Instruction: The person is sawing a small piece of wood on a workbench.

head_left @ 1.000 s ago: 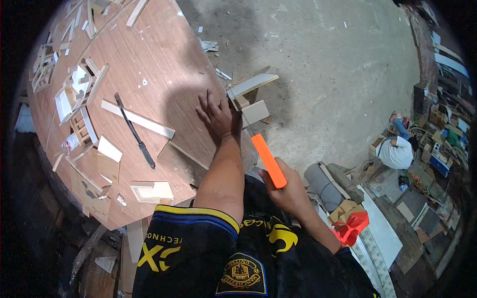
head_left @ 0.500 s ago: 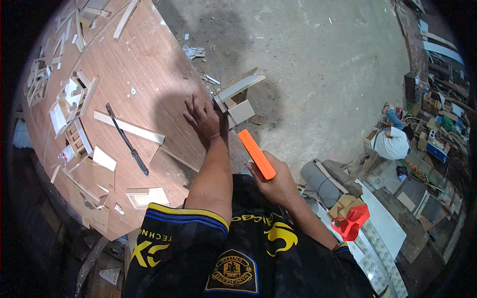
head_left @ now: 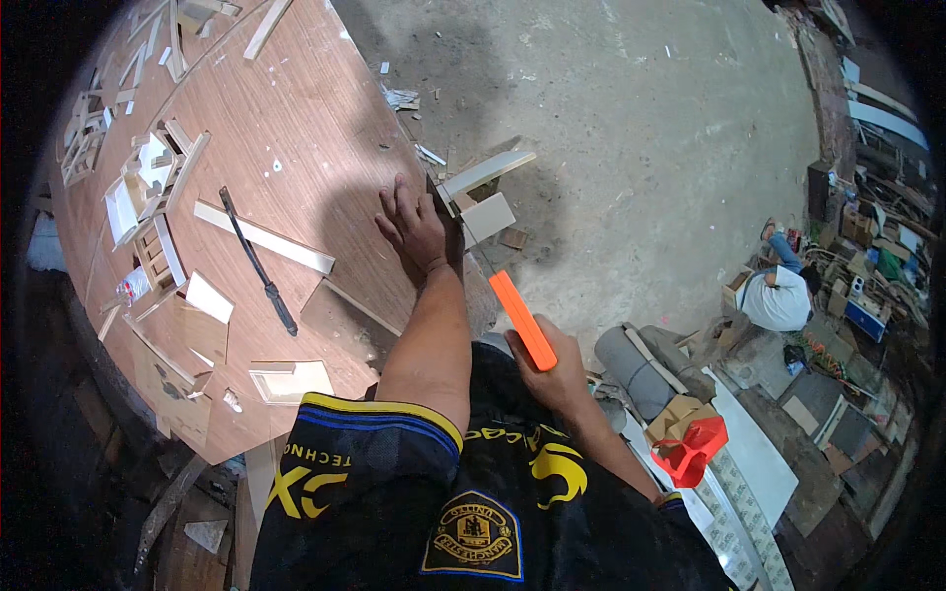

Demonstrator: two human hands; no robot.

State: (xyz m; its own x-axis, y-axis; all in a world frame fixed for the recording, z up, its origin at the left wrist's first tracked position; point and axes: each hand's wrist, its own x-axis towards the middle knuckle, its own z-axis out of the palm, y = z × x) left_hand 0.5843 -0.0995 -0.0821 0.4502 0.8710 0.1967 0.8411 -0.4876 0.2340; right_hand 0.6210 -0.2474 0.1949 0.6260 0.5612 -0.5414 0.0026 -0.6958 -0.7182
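The thin-bladed tool with a straight orange handle point(head_left: 522, 321) is in the right hand point(head_left: 558, 370), its fingers wrapped around the handle's near end. Ahead and left of that hand, the blade reaches cream-faced wooden pieces point(head_left: 489, 218) jutting past the brown wood-grained bench point(head_left: 296, 118). Just left of them lies the left hand point(head_left: 414, 230), palm down, fingers loosely spread. Farther left, a slim black bar point(head_left: 260, 264) crosses a pale flat wooden strip point(head_left: 301, 252).

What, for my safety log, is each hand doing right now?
Left hand: open, fingers spread over the table; underside hidden.
Right hand: closed around the orange handle.
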